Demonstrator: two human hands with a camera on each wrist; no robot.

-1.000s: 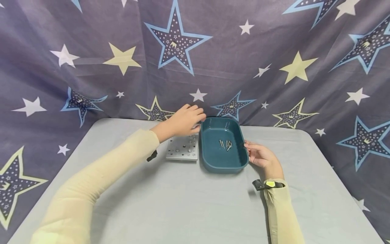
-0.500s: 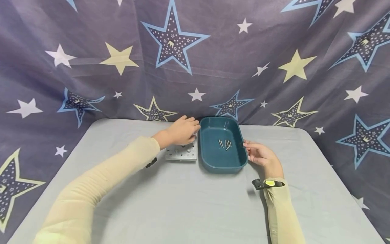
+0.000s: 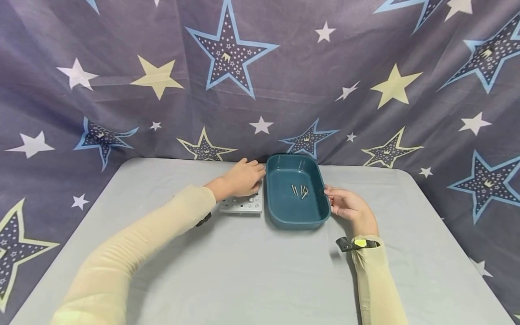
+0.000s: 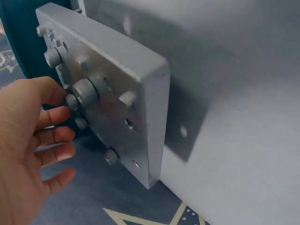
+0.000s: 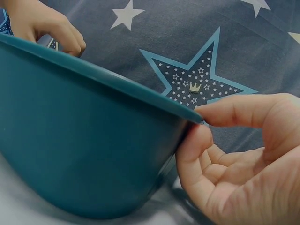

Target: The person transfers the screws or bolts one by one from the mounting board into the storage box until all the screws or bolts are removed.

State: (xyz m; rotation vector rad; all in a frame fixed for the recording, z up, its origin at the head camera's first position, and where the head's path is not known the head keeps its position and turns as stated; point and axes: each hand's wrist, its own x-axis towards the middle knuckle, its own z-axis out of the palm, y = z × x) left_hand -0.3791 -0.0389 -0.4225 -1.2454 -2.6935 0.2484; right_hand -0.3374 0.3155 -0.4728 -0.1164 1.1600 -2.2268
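My left hand (image 3: 243, 178) is over a silver metal plate (image 3: 243, 206) fitted with several bolts and holes. In the left wrist view, its thumb and index fingertip pinch a small bolt (image 4: 71, 101) on the plate's face, beside a larger knurled bolt head (image 4: 86, 91); the other fingers curve loosely. A teal tray (image 3: 299, 221) stands just right of the plate, with several screws (image 3: 301, 191) lying on its floor. On the tray's right side, my right hand (image 3: 349, 206) pinches the rim between thumb and index finger, as the right wrist view shows.
A light grey table (image 3: 260, 271) carries the plate and tray near its back edge. Behind it hangs a dark curtain (image 3: 300, 76) printed with stars. Each wrist wears a black strap, the right one (image 3: 367, 244) with a yellow tag.
My left hand has come down and slightly left from the tray's left rim onto the plate, where its fingers now meet a bolt. The right hand has stayed on the tray's rim.
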